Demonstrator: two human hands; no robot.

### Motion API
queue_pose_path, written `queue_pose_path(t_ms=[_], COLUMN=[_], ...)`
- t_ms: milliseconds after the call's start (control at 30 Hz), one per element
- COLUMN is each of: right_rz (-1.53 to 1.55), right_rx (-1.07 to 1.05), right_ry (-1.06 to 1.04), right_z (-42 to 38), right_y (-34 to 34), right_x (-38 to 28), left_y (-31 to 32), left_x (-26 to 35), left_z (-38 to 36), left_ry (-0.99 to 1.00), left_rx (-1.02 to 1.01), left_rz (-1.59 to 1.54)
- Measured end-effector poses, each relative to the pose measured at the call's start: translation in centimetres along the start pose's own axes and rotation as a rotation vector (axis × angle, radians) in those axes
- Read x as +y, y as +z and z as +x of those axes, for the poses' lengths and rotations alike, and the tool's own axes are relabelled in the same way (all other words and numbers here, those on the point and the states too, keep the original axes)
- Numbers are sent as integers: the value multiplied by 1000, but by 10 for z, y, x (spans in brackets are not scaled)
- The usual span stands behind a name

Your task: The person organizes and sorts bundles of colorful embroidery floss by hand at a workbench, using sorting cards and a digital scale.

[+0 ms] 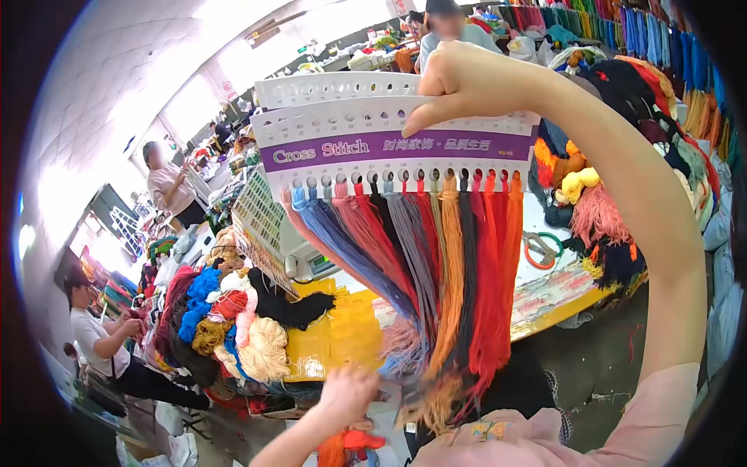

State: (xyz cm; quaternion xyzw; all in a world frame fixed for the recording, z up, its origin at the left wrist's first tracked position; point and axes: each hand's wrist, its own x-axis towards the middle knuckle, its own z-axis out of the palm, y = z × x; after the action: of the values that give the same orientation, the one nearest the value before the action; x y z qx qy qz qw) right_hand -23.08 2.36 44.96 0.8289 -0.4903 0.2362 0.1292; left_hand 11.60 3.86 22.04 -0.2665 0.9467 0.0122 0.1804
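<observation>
High in front of me, my right hand (459, 86) grips the top edge of a white and purple "Cross Stitch" card (327, 148), with another punched card (311, 89) behind it. Bundles of thread (451, 265) in pink, blue, black, grey, orange and red hang from the card's lower holes. My left hand (350, 397) is low, near the loose lower ends of the threads; its fingers are blurred, and whether they hold any thread is unclear.
Green and orange scissors (542, 251) lie on the table (545, 303) behind the threads. Yarn heaps (233, 311) are at left, more (599, 194) at right. A white rack (268, 210) stands behind the card. Several people work farther back.
</observation>
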Motion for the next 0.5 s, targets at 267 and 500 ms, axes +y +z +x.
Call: queue_pose_path(t_ms=[267,500], right_rz=[16,-4], right_rx=[3,-45], right_ry=[-78,74], right_z=[-9,-23], right_y=[-16,-22], right_x=[-14,19], left_y=[-138,22], left_x=[34,52], left_z=[123,142], left_ry=[-21,76], left_rx=[951,461], left_rz=[217,66])
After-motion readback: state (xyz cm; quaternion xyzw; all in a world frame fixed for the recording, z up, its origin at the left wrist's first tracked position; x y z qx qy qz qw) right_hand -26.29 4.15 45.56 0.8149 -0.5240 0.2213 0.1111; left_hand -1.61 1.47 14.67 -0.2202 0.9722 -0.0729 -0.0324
